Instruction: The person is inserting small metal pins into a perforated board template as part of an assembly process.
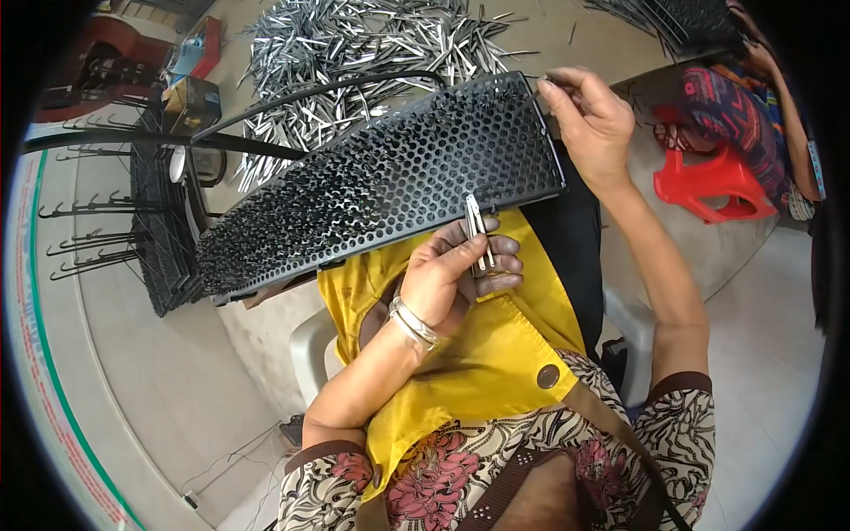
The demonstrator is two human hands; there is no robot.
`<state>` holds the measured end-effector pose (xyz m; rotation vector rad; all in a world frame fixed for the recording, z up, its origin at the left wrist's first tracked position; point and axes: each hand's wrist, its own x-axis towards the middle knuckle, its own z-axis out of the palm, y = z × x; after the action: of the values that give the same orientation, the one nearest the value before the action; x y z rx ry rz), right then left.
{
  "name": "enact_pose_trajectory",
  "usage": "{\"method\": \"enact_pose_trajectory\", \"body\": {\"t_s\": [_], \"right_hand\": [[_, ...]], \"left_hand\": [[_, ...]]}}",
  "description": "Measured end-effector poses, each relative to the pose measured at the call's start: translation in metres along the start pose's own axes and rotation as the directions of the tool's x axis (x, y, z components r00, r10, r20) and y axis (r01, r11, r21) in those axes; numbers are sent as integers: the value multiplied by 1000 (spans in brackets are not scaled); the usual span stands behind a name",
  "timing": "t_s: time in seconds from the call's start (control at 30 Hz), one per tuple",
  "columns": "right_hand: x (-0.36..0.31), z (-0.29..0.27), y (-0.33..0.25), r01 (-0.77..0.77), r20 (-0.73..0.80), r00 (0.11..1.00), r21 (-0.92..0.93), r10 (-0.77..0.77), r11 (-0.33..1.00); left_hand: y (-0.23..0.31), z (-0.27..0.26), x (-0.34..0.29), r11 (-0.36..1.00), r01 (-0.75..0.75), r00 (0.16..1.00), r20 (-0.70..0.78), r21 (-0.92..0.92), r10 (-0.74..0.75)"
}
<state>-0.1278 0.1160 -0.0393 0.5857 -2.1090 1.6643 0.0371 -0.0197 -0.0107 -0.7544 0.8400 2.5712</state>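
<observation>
1. Across the far tabletop [553,44] I see a heap of loose metal strips [354,57].
2. The perforated black tray [452,146] slants above my yellow apron [522,332]; I'd keep it steady.
3. My left hand [438,274] has its fingers grasping silver strips [478,232] at the tray's near edge; I'd hold them lightly, ends aligned.
4. My right hand [598,119] bends its fingers beside the tray's right end; whether they're gripping anything, I can't tell.
</observation>
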Motion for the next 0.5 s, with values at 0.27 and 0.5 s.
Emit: {"method": "enact_pose_trajectory", "body": {"t_s": [0.27,0.5], "right_hand": [[13,-4,2,146,-12,988,-195,-152,970],[13,2,1,200,38,980,-168,-196,965]], "left_hand": [[4,1,4,1000,5,999,-40,25,-4],[4,0,5,1000,8,999,-52,23,-7]]}}
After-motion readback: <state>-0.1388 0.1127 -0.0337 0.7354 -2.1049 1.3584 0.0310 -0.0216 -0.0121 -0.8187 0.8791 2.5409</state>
